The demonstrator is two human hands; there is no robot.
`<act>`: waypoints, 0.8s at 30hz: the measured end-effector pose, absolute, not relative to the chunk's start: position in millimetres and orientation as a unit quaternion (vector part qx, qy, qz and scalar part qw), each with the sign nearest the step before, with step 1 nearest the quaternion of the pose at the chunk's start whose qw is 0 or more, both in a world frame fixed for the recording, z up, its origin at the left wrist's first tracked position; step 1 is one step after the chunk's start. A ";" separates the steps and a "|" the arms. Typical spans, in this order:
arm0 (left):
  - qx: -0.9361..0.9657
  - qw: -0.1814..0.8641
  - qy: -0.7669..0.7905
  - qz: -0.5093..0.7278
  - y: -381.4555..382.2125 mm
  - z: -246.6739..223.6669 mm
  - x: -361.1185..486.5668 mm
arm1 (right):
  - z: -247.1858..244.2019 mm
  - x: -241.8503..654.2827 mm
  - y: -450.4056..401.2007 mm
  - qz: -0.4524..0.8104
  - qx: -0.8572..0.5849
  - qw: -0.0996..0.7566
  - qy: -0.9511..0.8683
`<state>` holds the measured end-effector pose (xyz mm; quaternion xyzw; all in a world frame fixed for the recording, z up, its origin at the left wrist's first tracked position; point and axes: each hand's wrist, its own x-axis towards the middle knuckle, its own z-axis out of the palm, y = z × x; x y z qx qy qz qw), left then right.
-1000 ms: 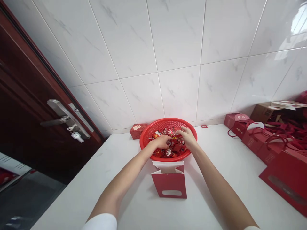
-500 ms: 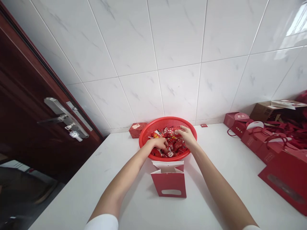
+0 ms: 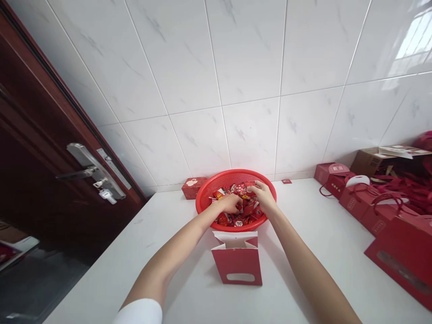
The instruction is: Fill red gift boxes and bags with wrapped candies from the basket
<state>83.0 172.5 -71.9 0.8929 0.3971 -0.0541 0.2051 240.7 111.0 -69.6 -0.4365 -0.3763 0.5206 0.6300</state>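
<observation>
A red plastic basket (image 3: 201,202) with a perforated wall holds many red wrapped candies (image 3: 239,222). My left hand (image 3: 231,204) reaches into its middle, fingers curled down among the candies; what they grip is hidden. At the basket's right side, my right hand (image 3: 264,195) pinches a red wrapped candy (image 3: 249,184) between thumb and fingers. Just in front of the basket, between my forearms, an open-topped red paper gift bag (image 3: 236,262) stands upright with a pale oval window in its front.
A small red box (image 3: 193,187) sits behind the basket's left side, against the tiled wall. Along the right stand several red gift bags (image 3: 401,252) and a cardboard box (image 3: 369,161). A small red packet (image 3: 286,181) lies by the wall. At left is a door with keys (image 3: 107,195).
My left hand has shifted slightly right and deeper across the candies. The right hand stays at the basket's right side, now with a red candy lifted at its fingertips. The view has tilted slightly.
</observation>
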 end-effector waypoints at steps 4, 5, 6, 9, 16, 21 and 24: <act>0.900 0.205 0.378 -0.068 175.4 -68.7 96.6 | -69.9 241.4 111.9 0.515 -0.436 0.641 -0.367; 0.901 0.206 0.375 -0.076 175.4 -68.8 100.5 | -69.4 241.4 111.6 0.515 -0.436 0.641 -0.365; 0.902 0.203 0.373 -0.084 175.1 -69.2 104.2 | -68.9 241.3 111.2 0.516 -0.437 0.640 -0.364; 0.902 0.183 0.375 -0.106 172.6 -72.4 112.0 | -67.4 240.8 109.9 0.517 -0.439 0.640 -0.361; 0.898 0.191 0.382 -0.109 171.5 -82.0 110.9 | -67.4 240.6 109.0 0.517 -0.439 0.639 -0.362; 0.904 0.203 0.365 -0.090 174.5 -85.1 107.5 | -68.7 240.3 109.2 0.518 -0.436 0.640 -0.363; 0.910 0.204 0.356 -0.066 175.9 -87.0 105.3 | -68.7 239.8 109.3 0.517 -0.437 0.643 -0.358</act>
